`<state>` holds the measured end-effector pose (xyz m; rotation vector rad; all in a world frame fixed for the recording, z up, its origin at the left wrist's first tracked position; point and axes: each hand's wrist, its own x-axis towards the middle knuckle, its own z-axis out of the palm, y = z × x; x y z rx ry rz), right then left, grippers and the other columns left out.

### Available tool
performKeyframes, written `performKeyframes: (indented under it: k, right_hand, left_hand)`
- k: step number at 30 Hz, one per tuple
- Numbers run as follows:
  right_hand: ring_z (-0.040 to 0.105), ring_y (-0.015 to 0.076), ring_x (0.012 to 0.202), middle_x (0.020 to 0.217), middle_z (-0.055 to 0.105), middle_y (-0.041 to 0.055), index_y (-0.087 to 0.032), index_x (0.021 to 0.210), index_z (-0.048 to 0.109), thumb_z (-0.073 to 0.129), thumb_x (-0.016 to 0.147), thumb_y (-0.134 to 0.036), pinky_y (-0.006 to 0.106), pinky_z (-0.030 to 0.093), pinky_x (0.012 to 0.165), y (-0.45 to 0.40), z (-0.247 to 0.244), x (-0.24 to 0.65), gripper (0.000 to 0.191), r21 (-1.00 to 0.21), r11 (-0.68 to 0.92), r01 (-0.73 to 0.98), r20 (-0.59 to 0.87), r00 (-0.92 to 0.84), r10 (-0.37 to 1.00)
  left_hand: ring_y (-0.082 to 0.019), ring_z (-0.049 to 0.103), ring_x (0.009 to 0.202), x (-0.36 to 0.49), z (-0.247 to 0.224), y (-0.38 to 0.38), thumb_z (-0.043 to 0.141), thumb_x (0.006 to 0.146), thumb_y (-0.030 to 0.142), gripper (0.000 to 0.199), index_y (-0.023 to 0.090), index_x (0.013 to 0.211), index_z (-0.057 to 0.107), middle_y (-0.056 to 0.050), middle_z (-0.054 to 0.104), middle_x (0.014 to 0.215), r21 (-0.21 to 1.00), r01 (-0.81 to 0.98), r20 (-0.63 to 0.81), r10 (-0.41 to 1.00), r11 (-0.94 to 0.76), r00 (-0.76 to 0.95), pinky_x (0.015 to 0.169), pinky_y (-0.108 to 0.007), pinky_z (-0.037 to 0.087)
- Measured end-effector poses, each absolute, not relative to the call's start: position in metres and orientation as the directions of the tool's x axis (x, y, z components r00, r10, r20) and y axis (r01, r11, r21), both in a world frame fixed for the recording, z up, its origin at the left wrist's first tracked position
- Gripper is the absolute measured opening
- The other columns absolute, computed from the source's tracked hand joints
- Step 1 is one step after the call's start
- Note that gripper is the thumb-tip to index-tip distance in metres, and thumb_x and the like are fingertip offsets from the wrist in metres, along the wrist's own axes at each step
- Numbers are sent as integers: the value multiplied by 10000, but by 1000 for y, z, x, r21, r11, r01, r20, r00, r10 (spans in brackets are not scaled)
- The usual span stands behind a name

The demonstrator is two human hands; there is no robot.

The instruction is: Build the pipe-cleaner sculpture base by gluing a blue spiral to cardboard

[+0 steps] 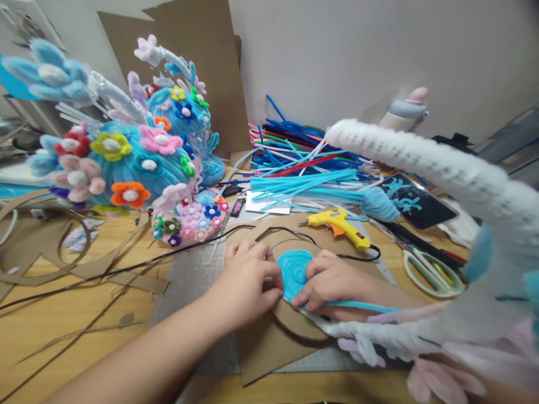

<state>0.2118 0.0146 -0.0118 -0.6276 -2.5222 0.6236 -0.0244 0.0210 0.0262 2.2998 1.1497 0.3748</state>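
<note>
Holding 1 blue coil [297,270] (round, fuzzy) are 2 hands [252,280] [334,281].

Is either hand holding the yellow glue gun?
No, the glue gun lies beyond the left hand and right hand, both at the blue coil.

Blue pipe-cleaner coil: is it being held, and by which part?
Yes, the blue pipe-cleaner coil is held by its rim: the left hand at its left side, the right hand at its lower right.
</note>
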Motion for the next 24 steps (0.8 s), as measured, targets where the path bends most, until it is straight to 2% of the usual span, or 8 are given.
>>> performKeyframes:
  k: [5,8,12,17,21,24]
  right_hand:
    - [543,155,812,894,749,-82,-308,824,701,557,898,-356,353,290,754,16,-7,209,169,-546,788,285,309,-805,506]
    - [542,143,827,914,752,-67,-303,811,715,559,907,-348,339,310,799,14,1,209,189,-592,749,298,280,-795,538]
    - [546,160,906,982,747,-37,-284,814,724,516,928,-359,350,326,852,12,12,210,248,-638,682,356,144,-816,560]
    - [535,156,896,1007,738,-90,-279,831,702,569,881,-250,352,324,836,13,16,211,145,-651,684,329,135,-837,531]
    - [526,158,963,1075,720,-88,-273,871,687,563,900,-247,361,327,880,13,23,211,130,-658,655,372,44,-849,527]
    - [525,155,978,1063,722,-87,-270,854,681,570,900,-249,359,328,901,13,26,210,123,-671,643,369,43,-846,531]
  left_hand:
    - [-231,471,984,-27,27,20,675,707,164,120,280,702,706,13,591,951,562,654,9,794,-506,607,865,-434,243]
    - [-231,460,1010,-32,28,17,630,740,129,211,316,767,722,14,584,996,537,648,23,777,-540,629,903,-449,233]
    - [-232,455,1017,-38,33,13,557,793,93,306,339,855,728,1,580,1007,484,634,34,737,-602,675,920,-464,234]
    - [-221,480,1011,-37,36,13,541,839,108,254,292,855,716,7,617,981,458,590,99,697,-665,710,901,-438,248]
    - [-193,536,996,-38,33,13,514,868,94,261,273,902,702,23,658,933,399,530,155,624,-748,766,923,-428,241]
    - [-182,569,1012,-40,34,10,549,903,155,179,251,980,680,17,685,965,335,492,127,556,-804,822,956,-413,240]
